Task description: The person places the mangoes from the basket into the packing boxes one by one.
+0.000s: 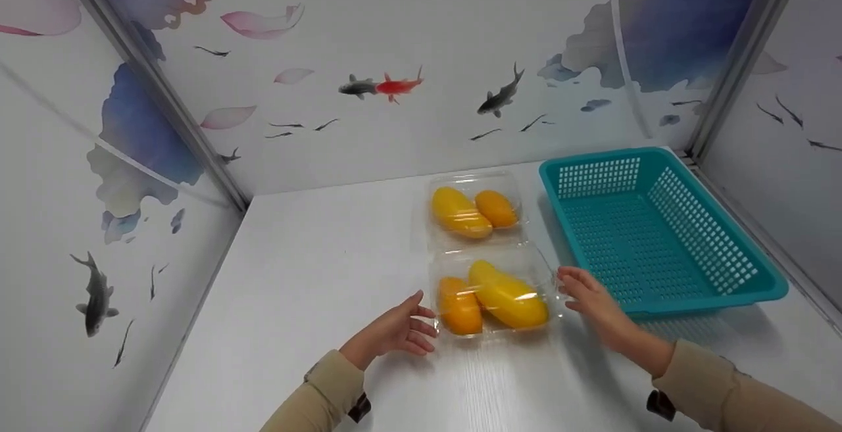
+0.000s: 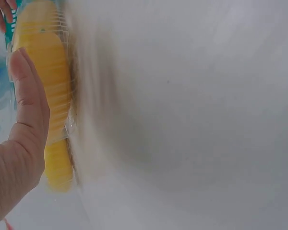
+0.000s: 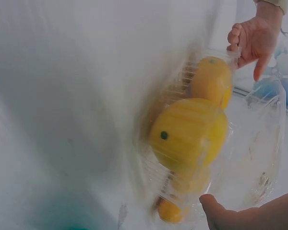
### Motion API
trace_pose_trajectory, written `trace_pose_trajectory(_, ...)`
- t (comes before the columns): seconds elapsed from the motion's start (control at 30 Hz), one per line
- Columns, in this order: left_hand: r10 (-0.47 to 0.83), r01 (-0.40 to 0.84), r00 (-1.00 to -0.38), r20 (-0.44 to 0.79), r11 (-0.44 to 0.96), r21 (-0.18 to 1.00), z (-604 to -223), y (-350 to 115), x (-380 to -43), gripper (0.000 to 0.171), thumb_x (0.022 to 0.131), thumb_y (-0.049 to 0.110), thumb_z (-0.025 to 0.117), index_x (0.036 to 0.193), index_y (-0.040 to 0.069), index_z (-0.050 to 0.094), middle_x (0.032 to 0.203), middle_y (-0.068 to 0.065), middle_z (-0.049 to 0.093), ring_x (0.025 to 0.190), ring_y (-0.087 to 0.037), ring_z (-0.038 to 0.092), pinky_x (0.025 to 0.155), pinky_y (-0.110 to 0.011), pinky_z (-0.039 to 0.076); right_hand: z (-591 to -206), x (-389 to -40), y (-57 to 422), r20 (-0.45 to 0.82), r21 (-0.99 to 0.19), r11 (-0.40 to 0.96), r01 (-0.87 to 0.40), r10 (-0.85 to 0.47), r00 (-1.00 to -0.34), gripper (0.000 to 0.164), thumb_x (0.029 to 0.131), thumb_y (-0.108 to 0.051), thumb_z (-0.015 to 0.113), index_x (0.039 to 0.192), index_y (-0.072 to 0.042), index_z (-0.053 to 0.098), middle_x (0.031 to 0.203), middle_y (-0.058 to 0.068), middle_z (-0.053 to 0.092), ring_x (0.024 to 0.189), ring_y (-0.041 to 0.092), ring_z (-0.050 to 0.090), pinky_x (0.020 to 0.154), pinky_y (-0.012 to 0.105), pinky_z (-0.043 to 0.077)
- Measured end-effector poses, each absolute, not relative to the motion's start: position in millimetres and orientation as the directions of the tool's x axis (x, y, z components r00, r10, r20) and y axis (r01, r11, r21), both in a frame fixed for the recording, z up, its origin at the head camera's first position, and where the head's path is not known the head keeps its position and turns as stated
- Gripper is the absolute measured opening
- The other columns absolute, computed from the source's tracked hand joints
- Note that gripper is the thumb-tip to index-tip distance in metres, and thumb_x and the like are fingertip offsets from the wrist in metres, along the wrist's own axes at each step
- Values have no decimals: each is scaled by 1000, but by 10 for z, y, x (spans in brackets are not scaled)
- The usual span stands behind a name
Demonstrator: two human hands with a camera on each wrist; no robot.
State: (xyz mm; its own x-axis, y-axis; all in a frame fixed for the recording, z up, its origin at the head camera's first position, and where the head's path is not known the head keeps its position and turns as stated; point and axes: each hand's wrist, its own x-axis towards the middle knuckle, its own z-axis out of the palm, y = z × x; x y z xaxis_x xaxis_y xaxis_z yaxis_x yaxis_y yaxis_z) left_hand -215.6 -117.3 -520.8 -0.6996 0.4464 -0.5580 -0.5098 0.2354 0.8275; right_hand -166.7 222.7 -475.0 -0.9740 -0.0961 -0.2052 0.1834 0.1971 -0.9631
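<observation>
A clear plastic clamshell box (image 1: 487,336) lies in front of me, with a yellow mango (image 1: 510,297) and a smaller orange mango (image 1: 459,307) inside. My left hand (image 1: 401,330) is at the box's left side, fingers extended and slightly spread. At the opposite side is my right hand (image 1: 595,304), its fingers loosely bent around no object. Whether either hand touches the plastic, I cannot tell. Part of the clear lid (image 3: 273,143) stands raised in the right wrist view. Behind lies a second clear box (image 1: 473,182) with another yellow mango (image 1: 460,213) and orange mango (image 1: 496,209).
A teal plastic basket (image 1: 658,304) stands to the right, its near-left wall close to my right hand. White panels with painted fish (image 1: 500,93) enclose the white table (image 1: 316,254) at the back and both sides.
</observation>
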Motion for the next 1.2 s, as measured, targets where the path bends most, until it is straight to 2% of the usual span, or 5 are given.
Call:
trace_pose_trajectory(0.23,462,-461,-705,-539,279,842,-5229,-1181,-2115,44,92,37,49,116,1,49,93,-11,65,68,-17,66,69,-33,55,-4893,-1584,2193,-222,-953,235,192,-106,-969,54,99,-32,35,138,4,22,143,25,24,129,39,28,105,49,29)
trace_pose_trajectory(0.5,439,-414,-724,-532,341,844,-5174,-1094,-2069,34,89,31,56,108,2,52,90,-10,65,64,-14,64,65,-28,55,-4994,-1564,2178,-256,-932,285,223,-83,-963,47,100,-21,34,138,2,22,143,25,23,126,38,30,105,51,29)
trace_pose_trajectory(0.73,408,-406,-743,-531,356,841,-5152,-998,-2033,30,89,25,57,105,1,49,85,-9,64,59,-13,63,61,-27,55,-5161,-1625,2177,-344,-905,283,316,-55,-937,51,97,-21,37,137,6,21,118,26,46,92,26,55,81,34,51)
trace_pose_trajectory(0.87,389,-435,-737,-553,353,828,-5156,-956,-2027,29,88,22,57,104,1,47,83,-9,65,57,-13,62,59,-26,55,-5212,-1670,2201,-386,-894,263,364,-39,-922,47,96,-19,38,135,5,25,96,15,55,71,17,55,69,26,52)
trace_pose_trajectory(1.2,355,-442,-754,-552,347,827,-5142,-941,-2031,30,88,17,58,109,0,44,86,-12,68,61,-14,64,63,-27,55,-5207,-1690,2191,-390,-911,192,365,-117,-913,42,95,-9,38,132,5,24,88,14,58,69,17,57,71,29,54)
